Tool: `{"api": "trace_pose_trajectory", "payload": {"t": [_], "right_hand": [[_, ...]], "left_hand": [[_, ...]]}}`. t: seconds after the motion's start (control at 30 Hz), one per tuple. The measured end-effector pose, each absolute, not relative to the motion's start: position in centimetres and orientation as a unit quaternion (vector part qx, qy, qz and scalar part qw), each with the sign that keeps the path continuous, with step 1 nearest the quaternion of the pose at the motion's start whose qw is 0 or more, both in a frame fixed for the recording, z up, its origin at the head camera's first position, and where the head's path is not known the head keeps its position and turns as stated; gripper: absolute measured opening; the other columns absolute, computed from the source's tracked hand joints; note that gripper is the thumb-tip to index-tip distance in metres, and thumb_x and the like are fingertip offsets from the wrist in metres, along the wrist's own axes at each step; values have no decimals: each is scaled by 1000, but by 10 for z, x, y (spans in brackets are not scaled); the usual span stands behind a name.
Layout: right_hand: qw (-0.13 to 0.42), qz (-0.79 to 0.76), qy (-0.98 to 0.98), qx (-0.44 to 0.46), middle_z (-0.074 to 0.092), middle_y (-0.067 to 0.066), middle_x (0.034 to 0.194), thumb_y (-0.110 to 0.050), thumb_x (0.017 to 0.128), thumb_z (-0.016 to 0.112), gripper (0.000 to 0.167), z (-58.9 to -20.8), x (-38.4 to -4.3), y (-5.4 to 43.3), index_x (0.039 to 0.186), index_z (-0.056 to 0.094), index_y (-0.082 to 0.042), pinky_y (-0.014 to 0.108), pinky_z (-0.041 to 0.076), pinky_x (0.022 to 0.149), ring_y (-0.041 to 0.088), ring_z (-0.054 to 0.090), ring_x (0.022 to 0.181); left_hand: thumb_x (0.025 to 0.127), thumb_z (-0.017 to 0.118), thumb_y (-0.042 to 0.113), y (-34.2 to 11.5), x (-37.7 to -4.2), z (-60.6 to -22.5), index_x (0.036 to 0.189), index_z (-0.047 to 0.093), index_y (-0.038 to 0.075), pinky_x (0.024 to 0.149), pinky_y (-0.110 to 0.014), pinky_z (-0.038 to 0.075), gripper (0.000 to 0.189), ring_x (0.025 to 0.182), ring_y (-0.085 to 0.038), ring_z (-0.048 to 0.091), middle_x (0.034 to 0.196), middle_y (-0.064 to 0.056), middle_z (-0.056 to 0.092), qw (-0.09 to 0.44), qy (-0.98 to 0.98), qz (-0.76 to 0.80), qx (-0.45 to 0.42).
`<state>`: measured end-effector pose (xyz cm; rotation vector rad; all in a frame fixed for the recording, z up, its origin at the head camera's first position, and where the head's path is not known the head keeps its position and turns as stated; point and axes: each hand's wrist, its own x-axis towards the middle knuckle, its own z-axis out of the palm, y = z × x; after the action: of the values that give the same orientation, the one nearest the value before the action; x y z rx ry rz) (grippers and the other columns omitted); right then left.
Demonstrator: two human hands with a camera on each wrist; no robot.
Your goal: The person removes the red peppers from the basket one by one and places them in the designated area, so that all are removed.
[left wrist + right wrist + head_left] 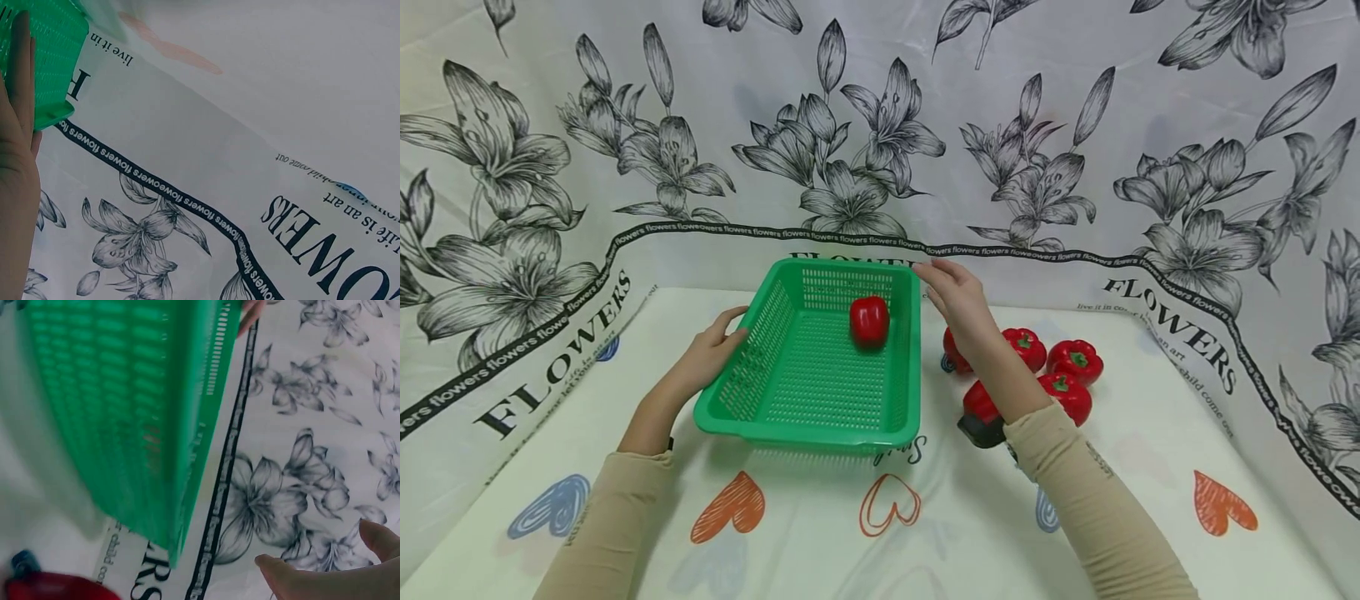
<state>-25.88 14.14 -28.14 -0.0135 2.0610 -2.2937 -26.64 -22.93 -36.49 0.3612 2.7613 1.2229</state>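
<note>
A green plastic basket with slotted walls stands in the middle of the head view. One red bell pepper lies inside it towards the far right. At the basket's left side my left hand grips the rim, its thumb at the edge; long fingers lie along the green wall in the left wrist view. My right hand is beside the far right corner with fingers extended and nothing held. In the right wrist view its thumb and a finger stand apart from the basket.
Several red bell peppers lie in a group to the right of the basket, partly hidden by the right forearm. A dark piece sits at the nearest one. Behind the heart-printed tabletop rises a flower-printed cloth.
</note>
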Motion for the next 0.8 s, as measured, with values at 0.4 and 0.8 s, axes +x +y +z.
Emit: {"api": "trace_pose_trajectory", "payload": {"t": [0.4, 0.8], "right_hand": [[43, -725, 686, 41, 35, 6, 156, -32, 91, 69, 72, -282, -291, 88, 151, 34, -13, 42, 25, 121, 25, 32, 145], [67, -694, 710, 101, 28, 5, 160, -31, 86, 76, 87, -299, -320, 63, 155, 26, -11, 41, 27, 120, 27, 29, 147]], "left_hand": [[107, 28, 41, -227, -266, -371, 158, 10, 13, 83, -48, 50, 61, 105, -42, 62, 136, -37, 48, 48, 908, 398, 119], [107, 28, 41, -228, -266, -366, 158, 10, 11, 85, -52, 49, 61, 110, -45, 60, 141, -37, 43, 41, 909, 396, 122]]}}
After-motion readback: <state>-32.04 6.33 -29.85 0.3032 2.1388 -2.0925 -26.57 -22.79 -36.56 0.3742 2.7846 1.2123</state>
